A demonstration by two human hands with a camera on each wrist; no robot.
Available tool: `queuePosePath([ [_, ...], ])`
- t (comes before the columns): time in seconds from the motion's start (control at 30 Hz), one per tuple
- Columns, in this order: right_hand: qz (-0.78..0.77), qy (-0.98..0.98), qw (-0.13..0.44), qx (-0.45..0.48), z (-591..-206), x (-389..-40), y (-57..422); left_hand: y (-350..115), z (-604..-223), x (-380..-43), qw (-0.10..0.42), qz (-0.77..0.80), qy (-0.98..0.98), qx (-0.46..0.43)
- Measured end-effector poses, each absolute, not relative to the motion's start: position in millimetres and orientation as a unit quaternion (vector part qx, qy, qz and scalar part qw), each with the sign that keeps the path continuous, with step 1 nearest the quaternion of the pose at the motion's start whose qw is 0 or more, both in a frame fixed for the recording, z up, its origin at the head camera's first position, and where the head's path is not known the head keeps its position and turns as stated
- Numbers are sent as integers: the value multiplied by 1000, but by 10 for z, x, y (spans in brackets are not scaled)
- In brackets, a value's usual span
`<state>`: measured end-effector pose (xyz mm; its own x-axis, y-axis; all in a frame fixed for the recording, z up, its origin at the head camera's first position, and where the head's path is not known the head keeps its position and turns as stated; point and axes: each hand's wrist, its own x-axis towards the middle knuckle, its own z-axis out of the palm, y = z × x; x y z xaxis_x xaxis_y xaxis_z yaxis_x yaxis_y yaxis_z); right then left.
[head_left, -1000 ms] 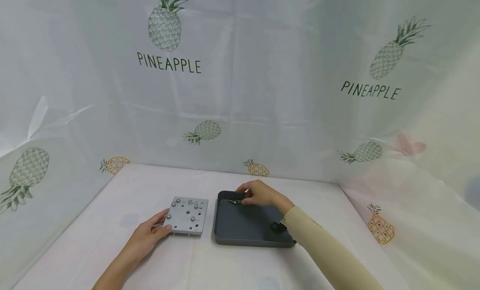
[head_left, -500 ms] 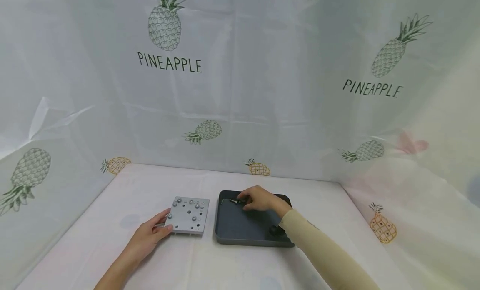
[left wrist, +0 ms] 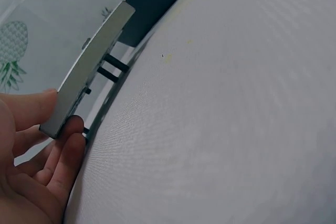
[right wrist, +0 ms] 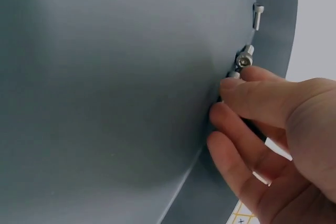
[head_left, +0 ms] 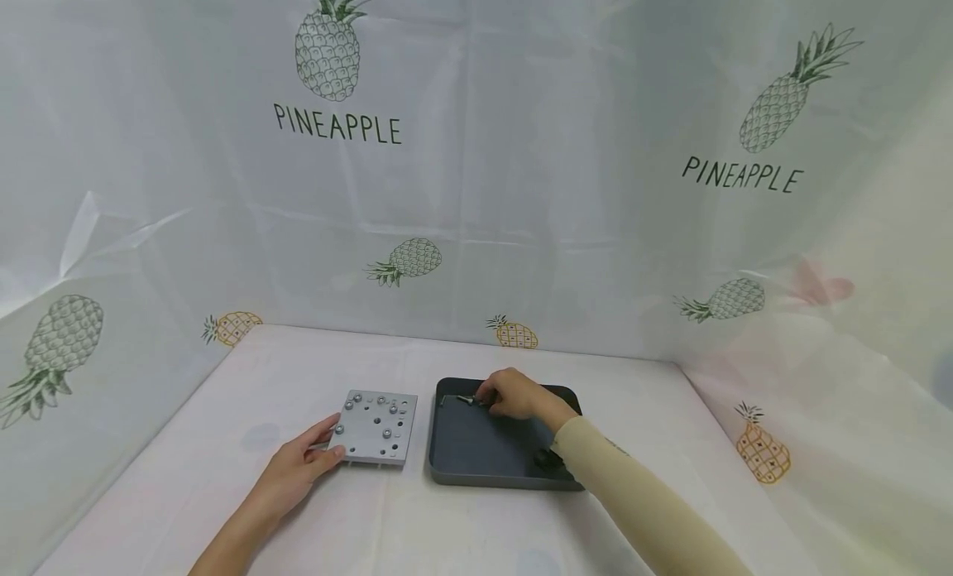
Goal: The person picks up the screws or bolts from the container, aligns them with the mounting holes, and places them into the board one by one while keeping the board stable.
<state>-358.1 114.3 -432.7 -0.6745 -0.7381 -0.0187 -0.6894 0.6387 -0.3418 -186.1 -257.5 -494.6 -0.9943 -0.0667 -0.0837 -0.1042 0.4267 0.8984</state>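
Note:
A silver metal plate (head_left: 372,431) with several holes and socket head screws lies left of centre in the head view. My left hand (head_left: 298,468) grips its left edge, thumb on one face and fingers beneath. In the left wrist view, screw shanks (left wrist: 116,62) stick out under the plate. My right hand (head_left: 517,394) reaches into the back of a dark grey tray (head_left: 476,480). In the right wrist view, its thumb and forefinger pinch a small screw (right wrist: 234,75), mostly hidden by the fingertips. Another socket head screw (right wrist: 244,59) lies right beside them.
One more loose screw (right wrist: 258,17) lies by the tray wall. A black object (head_left: 547,458) sits at the tray's front right, partly behind the right sleeve (head_left: 625,485). A white cloth covers the table, and a pineapple-print curtain (head_left: 521,187) hangs behind.
My right hand has shifted slightly down within the tray and its fingers have drawn together at the screws. The left hand and the plate have stayed in place.

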Motion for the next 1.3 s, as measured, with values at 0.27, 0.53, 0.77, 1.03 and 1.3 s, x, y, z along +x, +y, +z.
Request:
queuePosePath([
  [0.27, -132, 913, 61, -381, -4330, -3556, 1091, -2575, -4954, -1860, 14, 531, 846, -51],
  [0.53, -133, 918, 55, -369, -4351, -3544, 1089, -2572, -4957, -1855, 11, 525, 849, -52],
  [0.77, -132, 919, 49, -368, -4377, -3542, 1069, -2585, -4974, -1848, 15, 525, 849, -57],
  [1.03, -136, 913, 55, -382, -4381, -3541, 1099, -2580, -4977, -1848, 14, 530, 846, -54],
  [1.3, -172, 894, 66, -409, -4398, -3594, 1183, -2583, -4966, -1865, 11, 526, 849, -46],
])
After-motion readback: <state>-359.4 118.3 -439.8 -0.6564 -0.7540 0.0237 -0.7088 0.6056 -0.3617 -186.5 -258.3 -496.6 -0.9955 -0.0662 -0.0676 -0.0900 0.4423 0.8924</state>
